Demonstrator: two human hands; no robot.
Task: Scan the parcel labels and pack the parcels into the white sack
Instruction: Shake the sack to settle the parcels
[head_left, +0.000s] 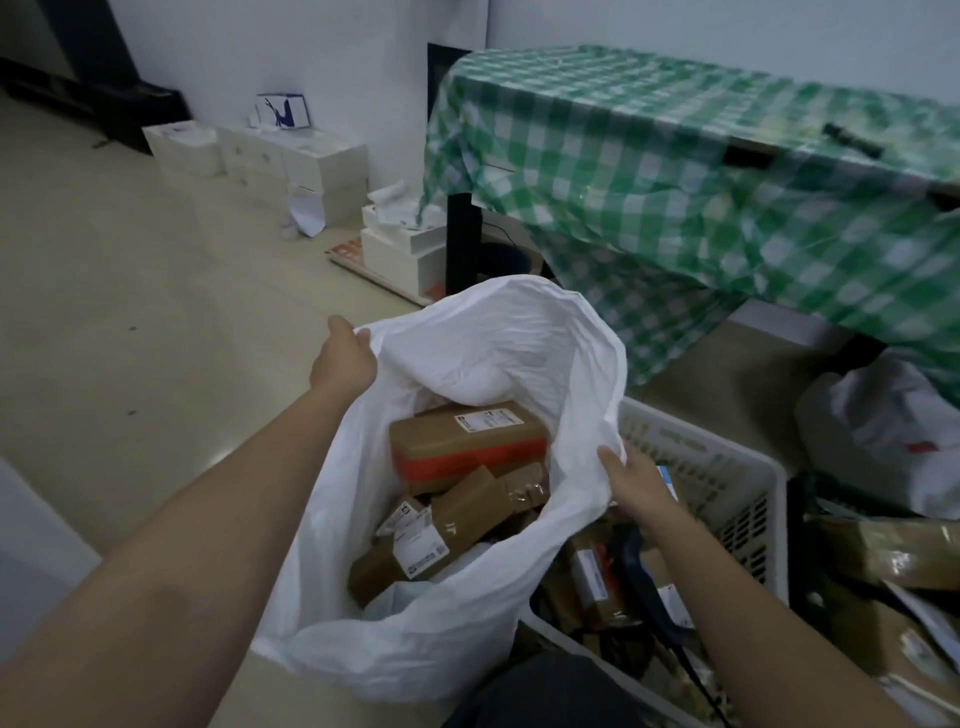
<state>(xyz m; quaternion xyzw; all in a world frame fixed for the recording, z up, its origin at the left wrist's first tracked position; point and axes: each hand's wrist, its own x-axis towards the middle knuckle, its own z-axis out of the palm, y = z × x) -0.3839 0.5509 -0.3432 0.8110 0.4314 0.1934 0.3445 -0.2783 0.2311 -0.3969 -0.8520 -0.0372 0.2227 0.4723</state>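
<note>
Both forearms reaching forward: left hand (345, 353) gripping the white sack (498, 358) rim at its far left, right hand (636, 480) pinching the rim beside the basket (727, 467). Sack standing on the floor, brown parcels (467, 447) piled inside. Likely trouble: thin rim slipping free, mouth collapsing, top parcels spilling.

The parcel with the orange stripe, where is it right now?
In the head view, the orange-striped parcel lies inside the white sack, on top of the other brown parcels, between both hands holding the sack's rim.
</note>
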